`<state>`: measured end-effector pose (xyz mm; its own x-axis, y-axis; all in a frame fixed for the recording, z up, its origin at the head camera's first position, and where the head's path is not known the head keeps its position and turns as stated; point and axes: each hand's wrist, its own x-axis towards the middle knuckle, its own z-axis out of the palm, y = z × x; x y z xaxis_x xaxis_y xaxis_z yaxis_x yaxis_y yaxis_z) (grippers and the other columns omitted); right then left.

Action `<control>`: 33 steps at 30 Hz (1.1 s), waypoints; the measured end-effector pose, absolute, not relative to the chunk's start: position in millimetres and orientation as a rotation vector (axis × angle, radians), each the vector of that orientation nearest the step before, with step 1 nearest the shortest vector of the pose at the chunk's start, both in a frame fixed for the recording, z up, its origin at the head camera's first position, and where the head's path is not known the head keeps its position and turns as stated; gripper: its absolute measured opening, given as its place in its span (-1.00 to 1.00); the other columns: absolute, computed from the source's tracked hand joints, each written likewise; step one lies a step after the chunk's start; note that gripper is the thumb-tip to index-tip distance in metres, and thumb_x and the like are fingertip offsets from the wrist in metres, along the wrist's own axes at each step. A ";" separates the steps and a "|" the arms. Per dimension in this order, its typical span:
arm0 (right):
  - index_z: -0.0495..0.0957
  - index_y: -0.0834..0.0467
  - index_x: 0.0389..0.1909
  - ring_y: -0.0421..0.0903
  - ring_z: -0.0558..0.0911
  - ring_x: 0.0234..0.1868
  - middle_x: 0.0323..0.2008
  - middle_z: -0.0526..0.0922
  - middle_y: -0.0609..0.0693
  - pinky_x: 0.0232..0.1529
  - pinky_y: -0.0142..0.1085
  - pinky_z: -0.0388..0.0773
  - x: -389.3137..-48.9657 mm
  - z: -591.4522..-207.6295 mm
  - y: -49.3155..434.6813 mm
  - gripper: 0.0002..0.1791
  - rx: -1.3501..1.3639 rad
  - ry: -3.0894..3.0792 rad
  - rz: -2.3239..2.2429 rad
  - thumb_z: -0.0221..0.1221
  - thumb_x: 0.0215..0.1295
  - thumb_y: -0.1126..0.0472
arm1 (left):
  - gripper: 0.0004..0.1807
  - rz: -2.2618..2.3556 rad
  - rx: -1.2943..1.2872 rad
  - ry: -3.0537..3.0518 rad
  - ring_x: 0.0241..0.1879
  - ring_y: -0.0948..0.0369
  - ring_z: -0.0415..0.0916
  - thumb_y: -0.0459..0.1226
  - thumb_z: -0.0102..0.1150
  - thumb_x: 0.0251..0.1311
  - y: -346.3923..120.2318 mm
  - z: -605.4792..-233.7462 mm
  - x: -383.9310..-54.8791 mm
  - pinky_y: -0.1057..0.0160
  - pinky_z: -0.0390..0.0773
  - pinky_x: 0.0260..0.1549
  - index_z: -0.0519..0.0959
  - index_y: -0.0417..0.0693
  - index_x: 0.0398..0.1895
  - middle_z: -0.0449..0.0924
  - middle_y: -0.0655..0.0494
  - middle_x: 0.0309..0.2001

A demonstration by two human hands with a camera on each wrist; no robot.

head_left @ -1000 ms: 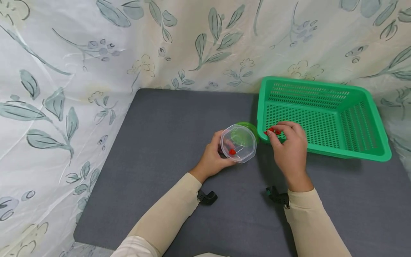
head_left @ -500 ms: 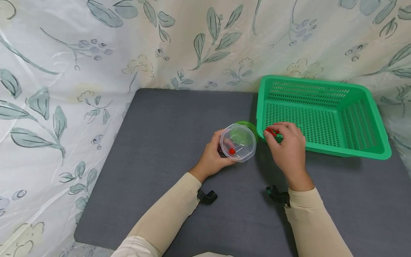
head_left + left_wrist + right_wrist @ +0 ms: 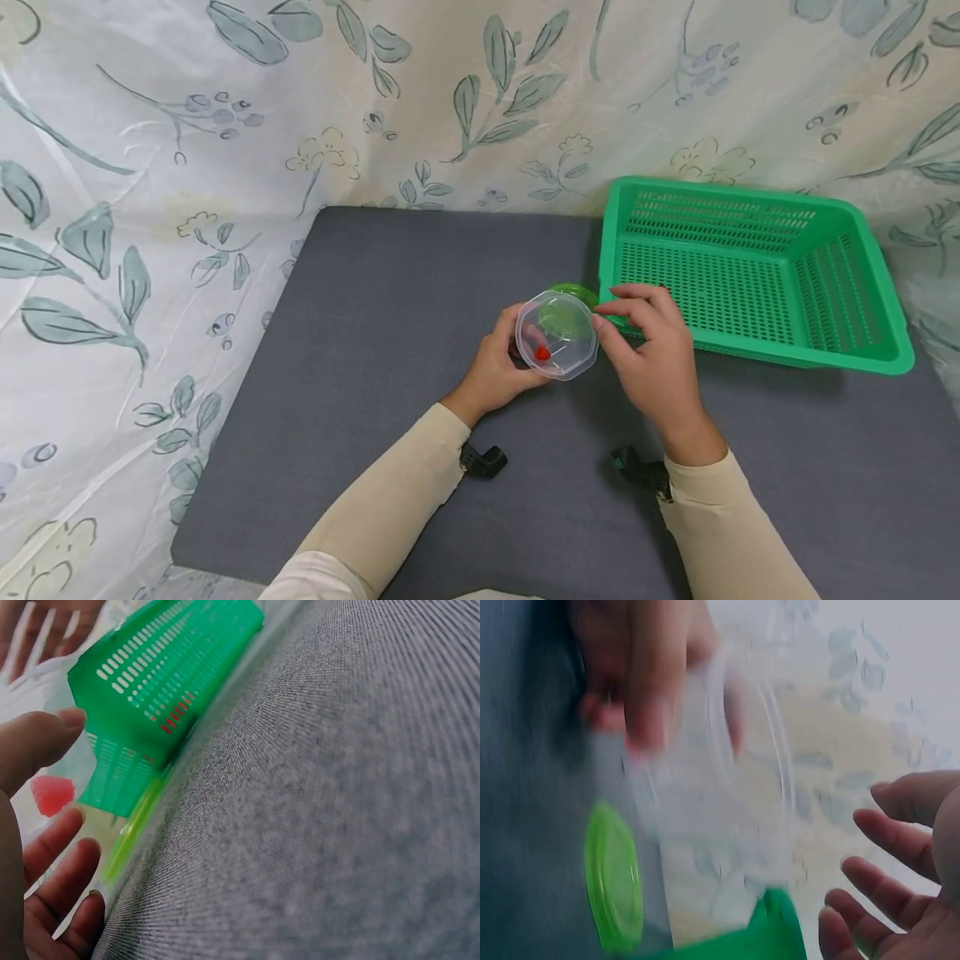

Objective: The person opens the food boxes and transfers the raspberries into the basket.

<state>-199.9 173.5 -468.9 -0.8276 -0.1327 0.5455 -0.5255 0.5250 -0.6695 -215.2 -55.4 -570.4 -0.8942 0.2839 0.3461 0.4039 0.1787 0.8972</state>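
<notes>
My left hand (image 3: 497, 360) grips a clear plastic tub (image 3: 572, 354) around its side, above the grey table. Inside the tub lies one small red piece (image 3: 542, 353), which shows as a blocky shape in the left wrist view. My right hand (image 3: 660, 371) is at the tub's right rim, its fingers spread with nothing between them in the right wrist view. Behind the tub, partly covered by it, is a bright green lid (image 3: 615, 877).
A green slotted basket (image 3: 885, 287) stands at the back right, close beside the lid. Red bits (image 3: 176, 716) show through its slots in the left wrist view. A floral cloth (image 3: 480, 100) rises behind the grey table (image 3: 390, 333).
My right hand, which pinched red pieces over the basket's near-left rim, has let go of them and moved left to the tub. The left hand and tub stay put.
</notes>
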 end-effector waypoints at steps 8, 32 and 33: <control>0.78 0.23 -0.15 0.36 0.33 0.41 0.46 0.39 0.31 0.25 0.36 0.32 -187.3 -481.5 141.9 -0.86 0.654 -2.463 1.163 0.51 0.31 0.37 | 0.05 -1.749 -0.731 -2.327 -0.16 0.16 0.63 -0.44 0.66 0.09 -56.8 -572.0 -216.4 0.17 0.64 -0.10 0.23 -0.06 0.59 0.65 -0.13 0.18; 0.86 0.25 -0.29 0.39 0.23 0.47 0.60 0.27 0.25 0.12 0.41 0.41 -191.0 -494.7 131.8 -0.79 0.566 -2.694 0.822 0.66 0.17 0.23 | 0.05 -1.568 -0.858 -2.299 -0.04 0.11 0.62 -0.39 0.75 0.01 -55.2 -566.8 -214.6 0.19 0.62 -0.02 0.30 -0.04 0.54 0.58 -0.18 0.29; 0.86 0.26 -0.29 0.40 0.24 0.47 0.59 0.28 0.26 0.16 0.42 0.39 -191.7 -494.3 132.6 -0.79 0.582 -2.686 0.839 0.65 0.17 0.24 | 0.05 -1.578 -0.858 -2.295 -0.05 0.11 0.61 -0.39 0.75 0.01 -55.4 -567.1 -214.7 0.19 0.62 -0.02 0.29 -0.05 0.54 0.59 -0.19 0.27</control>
<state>-191.7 132.6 -494.3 -0.8837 -0.2945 0.3638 -0.4492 0.7521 -0.4823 -214.7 -55.4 -567.1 -0.8032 0.3360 0.4920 0.5797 0.2502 0.7755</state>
